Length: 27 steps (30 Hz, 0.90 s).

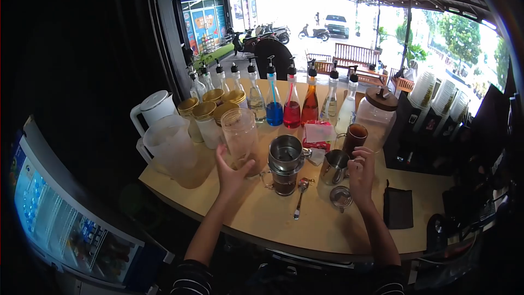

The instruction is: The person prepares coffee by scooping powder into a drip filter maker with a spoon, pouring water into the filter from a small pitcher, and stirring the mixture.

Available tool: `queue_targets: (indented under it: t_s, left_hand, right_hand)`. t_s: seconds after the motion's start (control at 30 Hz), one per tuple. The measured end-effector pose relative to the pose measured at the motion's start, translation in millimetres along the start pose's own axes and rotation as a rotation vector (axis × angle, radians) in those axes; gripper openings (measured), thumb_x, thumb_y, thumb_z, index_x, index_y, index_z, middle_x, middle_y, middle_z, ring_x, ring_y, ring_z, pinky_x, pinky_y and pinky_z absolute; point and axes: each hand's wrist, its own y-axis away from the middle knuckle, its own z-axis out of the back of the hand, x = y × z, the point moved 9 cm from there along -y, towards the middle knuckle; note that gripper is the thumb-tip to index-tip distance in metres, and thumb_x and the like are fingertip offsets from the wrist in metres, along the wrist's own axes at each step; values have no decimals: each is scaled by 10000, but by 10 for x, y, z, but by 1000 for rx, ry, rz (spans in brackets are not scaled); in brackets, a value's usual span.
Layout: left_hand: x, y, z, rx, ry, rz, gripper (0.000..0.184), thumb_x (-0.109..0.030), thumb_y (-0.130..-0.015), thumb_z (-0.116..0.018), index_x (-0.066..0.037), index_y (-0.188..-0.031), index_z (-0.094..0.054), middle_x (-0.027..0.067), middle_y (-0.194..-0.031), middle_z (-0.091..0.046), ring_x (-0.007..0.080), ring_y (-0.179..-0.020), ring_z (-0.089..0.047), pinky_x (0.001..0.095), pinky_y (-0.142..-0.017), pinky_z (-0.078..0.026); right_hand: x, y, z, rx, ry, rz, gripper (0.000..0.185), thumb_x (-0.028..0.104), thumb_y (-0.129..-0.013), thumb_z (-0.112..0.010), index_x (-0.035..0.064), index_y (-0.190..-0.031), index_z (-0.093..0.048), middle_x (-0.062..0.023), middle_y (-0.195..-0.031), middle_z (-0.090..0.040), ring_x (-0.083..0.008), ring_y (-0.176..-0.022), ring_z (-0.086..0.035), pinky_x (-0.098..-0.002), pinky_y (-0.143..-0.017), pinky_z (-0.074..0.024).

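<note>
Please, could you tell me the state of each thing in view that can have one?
Left hand: spread at clear jar, grip unclear
Right hand: fingers curled, grip unclear
Metal filter: uncovered, on glass mug
Glass mug: dark contents
Clear jar: standing
Metal pitcher: uncovered, upright
Spoon: lying down
Brown-lidded jar: lid on
Blue-liquid bottle: pump fitted, partly filled
White jug: lid closed
Gold-lidded jars: closed

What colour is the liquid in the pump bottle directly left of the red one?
Blue: the pump bottle shows it in the head view.
</note>
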Motion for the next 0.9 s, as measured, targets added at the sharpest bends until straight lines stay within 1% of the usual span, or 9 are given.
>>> queue_targets:
  t_s: [0.27,0.37,0.43,0.53,0.6,0.67,0.73,0.87,0.9]
  left_hand:
    - [524,-82,-271,339,28,276,957,-149,-599,-868,16,-1344,-291,174,-1324,-421,254,-1228,-430,373,-1022,-379]
    - [532,-37,-236,408,474,410,970,-148,-566,-879,10,-1340,-315,150,-1295,-446,258,-1191,-464,360,-1000,-403]
    - [412,-149,-3,417,175,126,975,-173,-555,-874,-11,-1350,-334,131,-1282,-453,253,-1203,-458,376,-1002,-404]
    - [307,-162,194,408,-30,-43,991,-196,-547,-867,-33,-1368,-337,130,-1286,-444,257,-1208,-459,382,-1009,-399]
    - [366,-164,214,423,53,10,988,-197,-546,-864,-33,-1368,-341,132,-1295,-434,262,-1220,-450,386,-1015,-392]
    - [406,-101,238,434,145,66,986,-197,-544,-862,-34,-1369,-346,133,-1303,-424,267,-1232,-440,391,-1022,-386]
    - [331,-118,284,448,59,83,979,-199,-538,-861,-34,-1360,-355,134,-1309,-412,276,-1246,-422,395,-1028,-377]
    - [312,-152,286,447,36,-69,973,-190,-526,-860,-37,-1349,-364,133,-1294,-418,287,-1237,-422,398,-1027,-376]
    - [311,-138,302,439,39,-80,970,-186,-520,-860,-43,-1344,-368,136,-1286,-420,295,-1224,-430,397,-1024,-377]
  right_hand:
    - [1354,-394,-923,375,8,279,219,-10,-813,-606,-4,-1021,-535,-152,-1063,-545,-295,-983,-565,-349,-843,-451]
    - [1628,-410,-1330,538,-25,335,205,11,-824,-594,-9,-1021,-544,-153,-1044,-556,-319,-985,-572,-361,-849,-456]
    - [1790,-405,-1627,618,-35,401,176,33,-829,-571,-21,-996,-578,-165,-968,-597,-336,-934,-597,-379,-820,-474]
    - [1737,-398,-2145,802,27,349,128,40,-856,-558,-10,-945,-635,-143,-915,-653,-276,-857,-645,-359,-778,-499]
    - [1697,-410,-2434,819,-14,388,137,25,-822,-549,-17,-895,-658,-159,-814,-665,-278,-775,-655,-356,-722,-509]
    - [1425,-287,-2796,1115,187,191,153,27,-789,-552,-23,-884,-662,-176,-793,-660,-275,-779,-655,-348,-718,-506]
    - [1360,-274,-3004,1174,222,206,167,54,-770,-564,-20,-879,-666,-180,-761,-651,-282,-788,-653,-352,-718,-504]
    - [1010,-27,-3419,1426,552,381,187,112,-772,-584,10,-907,-665,-152,-857,-664,-289,-816,-641,-368,-730,-497]
    - [796,161,-3585,1513,571,552,198,126,-777,-586,19,-928,-657,-141,-906,-660,-276,-833,-637,-354,-741,-498]
